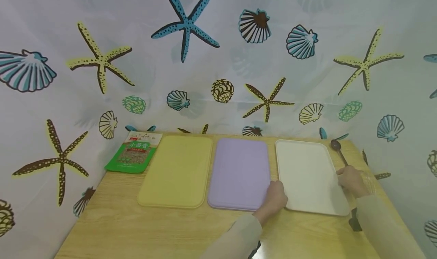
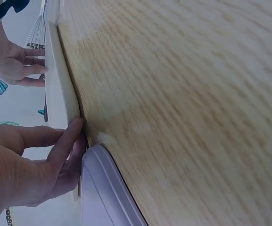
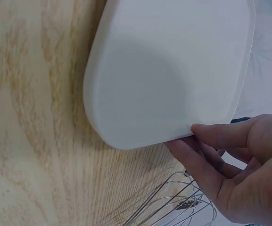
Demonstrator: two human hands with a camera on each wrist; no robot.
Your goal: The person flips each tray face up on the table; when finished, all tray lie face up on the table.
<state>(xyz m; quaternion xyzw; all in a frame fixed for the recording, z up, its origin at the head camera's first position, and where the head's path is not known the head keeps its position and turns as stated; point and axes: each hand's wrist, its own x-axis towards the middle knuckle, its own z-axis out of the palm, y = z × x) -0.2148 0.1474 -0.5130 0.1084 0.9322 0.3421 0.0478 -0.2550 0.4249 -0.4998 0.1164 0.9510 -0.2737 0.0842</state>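
Note:
A white rectangular tray (image 1: 307,179) lies at the right of the table, held at both long sides. My left hand (image 1: 274,198) grips its left edge near the front corner, close beside the purple tray (image 1: 239,171). In the left wrist view, the fingers of that left hand (image 2: 46,165) are bent at the white rim. My right hand (image 1: 351,180) pinches the opposite edge. Seen from the right wrist, the thumb (image 3: 216,134) lies on the rim with fingers beneath it.
Right of the white tray are a dark ladle-like spoon (image 1: 336,146) and a wire whisk (image 3: 173,200). A yellow tray (image 1: 175,171) lies left of the purple one, with a green and white food packet (image 1: 133,152) beyond it. A patterned curtain (image 1: 205,73) hangs behind the wooden table (image 1: 153,232).

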